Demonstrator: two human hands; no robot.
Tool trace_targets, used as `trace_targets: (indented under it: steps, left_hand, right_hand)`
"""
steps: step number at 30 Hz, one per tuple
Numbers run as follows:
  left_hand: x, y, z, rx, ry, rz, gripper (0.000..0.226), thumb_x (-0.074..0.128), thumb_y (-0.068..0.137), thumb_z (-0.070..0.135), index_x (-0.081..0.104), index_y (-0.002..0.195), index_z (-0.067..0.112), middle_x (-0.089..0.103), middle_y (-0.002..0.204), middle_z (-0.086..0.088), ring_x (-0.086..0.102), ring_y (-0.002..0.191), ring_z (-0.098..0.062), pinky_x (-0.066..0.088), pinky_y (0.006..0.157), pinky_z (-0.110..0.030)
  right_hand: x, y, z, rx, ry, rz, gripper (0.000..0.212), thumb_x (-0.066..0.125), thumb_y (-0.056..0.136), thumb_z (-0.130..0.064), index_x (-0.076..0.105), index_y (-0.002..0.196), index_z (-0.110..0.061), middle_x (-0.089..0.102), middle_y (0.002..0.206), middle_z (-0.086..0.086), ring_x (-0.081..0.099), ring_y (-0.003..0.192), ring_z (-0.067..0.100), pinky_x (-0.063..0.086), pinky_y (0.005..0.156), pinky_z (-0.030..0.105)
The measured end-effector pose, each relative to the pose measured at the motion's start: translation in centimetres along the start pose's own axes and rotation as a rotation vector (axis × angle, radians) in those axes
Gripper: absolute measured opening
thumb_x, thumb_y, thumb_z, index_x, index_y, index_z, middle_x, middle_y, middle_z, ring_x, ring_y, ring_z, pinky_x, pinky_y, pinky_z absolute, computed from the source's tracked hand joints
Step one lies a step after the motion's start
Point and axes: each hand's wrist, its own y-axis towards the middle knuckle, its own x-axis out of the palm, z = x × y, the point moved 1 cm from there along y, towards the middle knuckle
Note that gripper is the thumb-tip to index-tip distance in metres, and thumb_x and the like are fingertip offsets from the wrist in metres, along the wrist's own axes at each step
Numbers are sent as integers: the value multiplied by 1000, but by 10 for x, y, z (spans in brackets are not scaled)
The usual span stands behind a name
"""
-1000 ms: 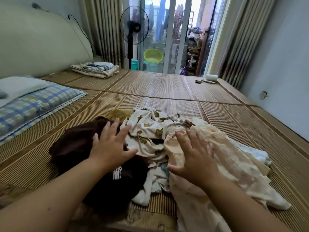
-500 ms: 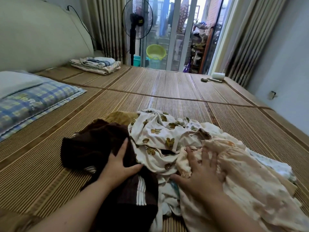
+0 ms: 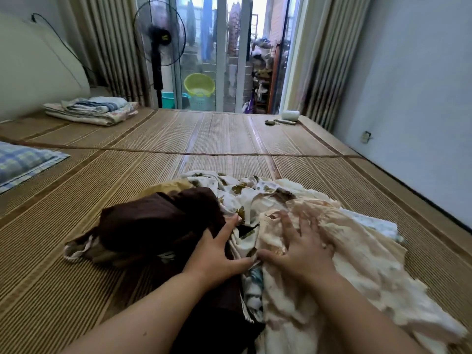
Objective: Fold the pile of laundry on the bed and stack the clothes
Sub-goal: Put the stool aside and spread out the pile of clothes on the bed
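We find the pile of laundry (image 3: 255,200) unfolded on the bed's woven mat (image 3: 204,139), right in front of the person, and we place everything else from that pile. Its left part is a dark brown garment (image 3: 153,221) bunched into a lump. Its middle is a cream cloth (image 3: 245,195) printed with olive leaves. Its right part is a pale peach garment (image 3: 357,251) spreading toward us, with a bit of light blue fabric (image 3: 375,223) peeking out at the pile's far right edge. Both hands are on the pile. The left hand (image 3: 217,254) rests on the brown garment where it meets the printed cloth. Its fingers (image 3: 228,227) are straight and close together with their tips sunk in a fold, the thumb is spread wide, and we see it clasping nothing. The right hand (image 3: 304,249) lies palm down on the peach garment, fingers (image 3: 288,227) splayed wide and flat, holding nothing, its thumb just beside the left thumb. Well beyond the pile to the left, 1 folded stack of bedding (image 3: 94,111) lies by the headboard (image 3: 30,72), and left of the pile is a blue checked pillow (image 3: 23,162). Far beyond the pile stand a black fan (image 3: 159,34) and a yellow basin (image 3: 199,84) by the glass door (image 3: 222,47), and beyond it to the right a white roll (image 3: 290,115) sits on the mat.
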Motion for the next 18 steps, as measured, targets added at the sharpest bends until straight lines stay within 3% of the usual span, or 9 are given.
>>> trace_targets:
  steps: [5,11,18]
  left_hand:
    - [42,30,32,-12,47,-89,106,54,45,80,13,142,63,20,154,-8,24,145,-22,27,112,-25]
    - [88,81,64,63,107,-165,100,73,68,60,10,145,58,13,157,-7,19,146,-23,27,112,-26]
    - [128,140,94,122,154,-235,101,71,66,66,7,145,60,12,157,-10,18,147,-26,26,113,-28]
  right_hand:
    - [-15,25,48,53,5,18,107,44,65,-89,-9,149,-47,-13,162,-6,-16,148,20,6,114,58]
    - [-29,56,100,103,-23,56,109,40,61,-92,-11,147,-50,-14,161,-7,-19,147,20,6,111,64]
    - [-41,86,149,154,-44,59,120,30,43,-98,-19,143,-53,-8,162,-3,-18,147,27,1,113,62]
